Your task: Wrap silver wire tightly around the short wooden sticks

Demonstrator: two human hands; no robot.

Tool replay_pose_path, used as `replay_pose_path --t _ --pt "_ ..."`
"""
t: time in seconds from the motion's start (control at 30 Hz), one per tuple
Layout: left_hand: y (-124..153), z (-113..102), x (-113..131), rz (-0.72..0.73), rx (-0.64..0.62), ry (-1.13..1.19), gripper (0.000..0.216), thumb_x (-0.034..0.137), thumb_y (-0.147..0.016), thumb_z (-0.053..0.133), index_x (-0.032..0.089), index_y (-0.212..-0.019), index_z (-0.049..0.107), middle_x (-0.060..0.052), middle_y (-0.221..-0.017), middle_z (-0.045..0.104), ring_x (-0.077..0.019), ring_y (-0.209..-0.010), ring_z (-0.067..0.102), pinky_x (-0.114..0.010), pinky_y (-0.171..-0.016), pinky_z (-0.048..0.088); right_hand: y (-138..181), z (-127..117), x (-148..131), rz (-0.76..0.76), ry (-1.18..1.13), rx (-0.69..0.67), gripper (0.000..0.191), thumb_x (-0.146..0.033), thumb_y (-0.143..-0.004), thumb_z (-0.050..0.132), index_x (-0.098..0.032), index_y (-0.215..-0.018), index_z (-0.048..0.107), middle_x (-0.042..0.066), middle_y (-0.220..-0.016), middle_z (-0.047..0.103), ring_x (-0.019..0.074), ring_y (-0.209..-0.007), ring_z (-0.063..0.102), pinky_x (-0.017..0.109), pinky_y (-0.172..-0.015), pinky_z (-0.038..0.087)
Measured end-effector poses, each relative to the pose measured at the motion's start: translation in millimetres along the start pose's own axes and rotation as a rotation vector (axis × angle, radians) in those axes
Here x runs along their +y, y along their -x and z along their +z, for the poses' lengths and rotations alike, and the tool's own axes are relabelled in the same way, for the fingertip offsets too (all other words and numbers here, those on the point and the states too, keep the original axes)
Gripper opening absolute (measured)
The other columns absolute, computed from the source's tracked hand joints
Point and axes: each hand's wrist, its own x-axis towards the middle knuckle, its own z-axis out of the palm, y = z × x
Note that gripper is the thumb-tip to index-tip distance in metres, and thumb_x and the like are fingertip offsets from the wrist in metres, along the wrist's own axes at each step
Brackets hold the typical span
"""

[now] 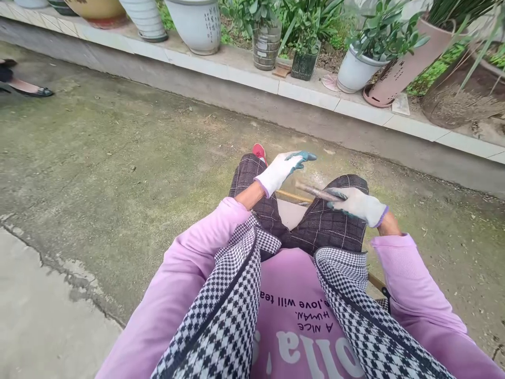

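Observation:
I sit with checked trousers over my knees and wear white work gloves with teal fingertips. My left hand (283, 169) is raised above my left knee, fingers stretched forward, holding nothing. My right hand (357, 204) rests on my right knee with its fingers wrapped round a thin grey metal rod (313, 191) that points left toward the left hand. A yellowish wooden stick (294, 197) lies under my legs, and another bit of it shows by my right hip (376, 282). My red shoe (259, 152) peeks out past the left knee.
Mossy concrete ground (130, 168) lies in front. A tiled ledge (252, 79) at the back carries several plant pots, including a white pot (197, 23) and a tilted pink pot (410, 63). Another person's foot in a black shoe (27, 88) shows at far left.

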Motion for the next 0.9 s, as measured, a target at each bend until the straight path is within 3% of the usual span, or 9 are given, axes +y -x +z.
replay_pose_path --t 0.07,0.13,0.27,0.37,0.43,0.57,0.73,0.83,0.9 --pt "-7 -7 -5 -0.052 0.033 0.049 0.015 0.029 -0.11 0.082 0.019 -0.102 0.09 -0.016 -0.128 0.095 -0.0306 -0.146 0.083 -0.048 -0.135 0.053 14 2 -8 0.022 -0.123 -0.223 0.04 -0.03 -0.071 0.097 -0.022 -0.11 0.096 -0.001 -0.072 0.077 0.0153 -0.053 0.056 0.028 -0.047 0.042" --pt "-14 -9 -14 -0.117 0.048 0.112 0.017 0.034 -0.108 0.087 0.018 -0.101 0.087 -0.017 -0.123 0.095 -0.0296 -0.135 0.087 -0.048 -0.133 0.056 27 3 -19 0.025 -0.286 -0.31 0.052 -0.037 -0.067 0.102 -0.021 -0.115 0.094 0.0 -0.076 0.079 0.015 -0.054 0.057 0.027 -0.045 0.044" --pt "-16 -3 -28 -0.204 0.068 0.135 0.018 0.031 -0.105 0.089 0.016 -0.096 0.083 -0.014 -0.11 0.094 -0.0225 -0.107 0.089 -0.043 -0.122 0.061 28 2 -38 -0.107 -0.595 -0.042 0.057 -0.043 -0.066 0.106 -0.02 -0.115 0.087 -0.001 -0.077 0.075 0.0129 -0.054 0.056 0.026 -0.045 0.046" --pt "-13 0 -29 -0.157 0.112 0.096 0.014 0.026 -0.103 0.088 0.017 -0.093 0.084 -0.011 -0.105 0.093 -0.0194 -0.098 0.087 -0.038 -0.116 0.062 7 0 -39 -0.117 -0.729 0.18 0.064 -0.043 -0.062 0.106 -0.022 -0.116 0.08 -0.005 -0.075 0.069 0.0115 -0.052 0.05 0.026 -0.043 0.041" --pt "-14 0 -27 -0.095 0.178 0.05 0.008 0.02 -0.098 0.089 0.017 -0.092 0.086 -0.01 -0.103 0.092 -0.0192 -0.096 0.086 -0.036 -0.113 0.062 -14 1 -33 -0.068 -0.731 0.249 0.065 -0.044 -0.058 0.104 -0.023 -0.113 0.077 -0.006 -0.072 0.069 0.0116 -0.051 0.049 0.026 -0.043 0.039" --pt "-25 -6 -21 0.023 0.257 -0.099 0.011 0.011 -0.093 0.088 0.021 -0.092 0.093 -0.008 -0.107 0.093 -0.0233 -0.107 0.084 -0.037 -0.118 0.06 -55 6 -14 0.028 -0.586 0.263 0.061 -0.048 -0.061 0.094 -0.022 -0.113 0.078 -0.004 -0.072 0.07 0.0131 -0.051 0.048 0.029 -0.046 0.038" --pt "-38 -25 -6 0.145 0.252 -0.269 0.019 0.009 -0.087 0.094 0.027 -0.082 0.093 -0.008 -0.126 0.093 -0.0296 -0.146 0.077 -0.037 -0.142 0.047 -86 6 -2 0.046 0.042 0.23 0.037 -0.032 -0.073 0.087 -0.026 -0.11 0.09 0.0 -0.078 0.079 0.0243 -0.077 0.072 0.033 -0.07 0.055" --pt "-43 -36 -2 0.105 0.097 -0.447 0.018 0.01 -0.084 0.093 0.028 -0.081 0.093 -0.007 -0.115 0.093 -0.0297 -0.135 0.081 -0.038 -0.14 0.051 -87 -4 -7 0.005 0.228 0.033 0.027 -0.02 -0.073 0.088 -0.028 -0.099 0.093 0.006 -0.089 0.088 0.0278 -0.082 0.078 0.037 -0.079 0.061" --pt "-46 -40 -2 0.017 -0.052 -0.49 0.011 0.015 -0.086 0.092 0.026 -0.083 0.093 -0.006 -0.103 0.093 -0.0271 -0.114 0.085 -0.038 -0.126 0.062 -80 -12 -12 -0.052 0.24 -0.117 0.022 -0.018 -0.075 0.088 -0.029 -0.093 0.095 0.007 -0.096 0.092 0.0274 -0.079 0.079 0.038 -0.078 0.062"
